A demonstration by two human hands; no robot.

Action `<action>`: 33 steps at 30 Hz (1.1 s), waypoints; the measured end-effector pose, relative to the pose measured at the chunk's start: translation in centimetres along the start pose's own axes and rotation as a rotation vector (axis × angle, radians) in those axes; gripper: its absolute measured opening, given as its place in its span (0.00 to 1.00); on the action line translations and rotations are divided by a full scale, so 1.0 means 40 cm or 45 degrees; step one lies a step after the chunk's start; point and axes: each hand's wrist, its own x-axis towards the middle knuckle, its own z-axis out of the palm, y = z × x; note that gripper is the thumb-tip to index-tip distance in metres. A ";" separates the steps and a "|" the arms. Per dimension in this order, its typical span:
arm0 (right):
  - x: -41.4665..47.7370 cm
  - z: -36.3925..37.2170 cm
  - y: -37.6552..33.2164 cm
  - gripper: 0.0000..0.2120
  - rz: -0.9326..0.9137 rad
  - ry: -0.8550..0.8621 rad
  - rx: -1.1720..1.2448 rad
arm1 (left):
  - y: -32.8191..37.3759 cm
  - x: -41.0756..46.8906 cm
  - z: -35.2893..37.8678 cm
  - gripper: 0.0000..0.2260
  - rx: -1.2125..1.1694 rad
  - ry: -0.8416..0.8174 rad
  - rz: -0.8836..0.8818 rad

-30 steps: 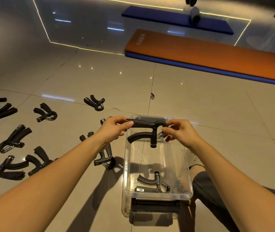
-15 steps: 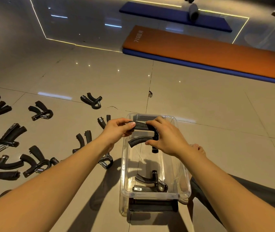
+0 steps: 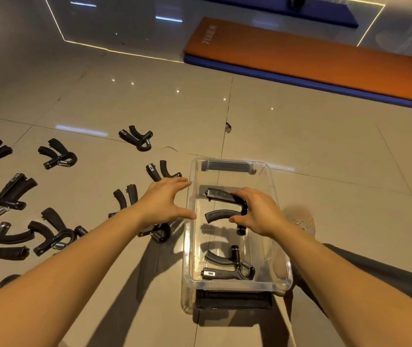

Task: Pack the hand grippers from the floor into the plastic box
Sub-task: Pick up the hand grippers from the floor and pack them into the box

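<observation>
A clear plastic box (image 3: 282,249) stands on the tiled floor in front of me. My right hand (image 3: 258,213) reaches into its far half and holds a black hand gripper (image 3: 221,204) by the hinge end, fingers curled round it. Another black hand gripper (image 3: 227,267) lies at the near end of the box. My left hand (image 3: 166,201) hovers open with spread fingers just left of the box's rim, holding nothing. Several more black hand grippers (image 3: 58,155) lie scattered over the floor to the left.
An orange mat on a blue one (image 3: 312,61) lies on the floor at the far right. The box's black latch (image 3: 232,300) faces me. My foot in a shoe (image 3: 301,220) and my leg sit right of the box.
My left hand has let go of the hand gripper and drawn back to the left of the box. My right hand has lowered the gripper into the box.
</observation>
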 end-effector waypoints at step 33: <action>0.044 0.309 0.095 0.30 0.301 -0.425 -0.166 | -0.030 -0.012 0.045 0.50 -0.058 -0.128 0.138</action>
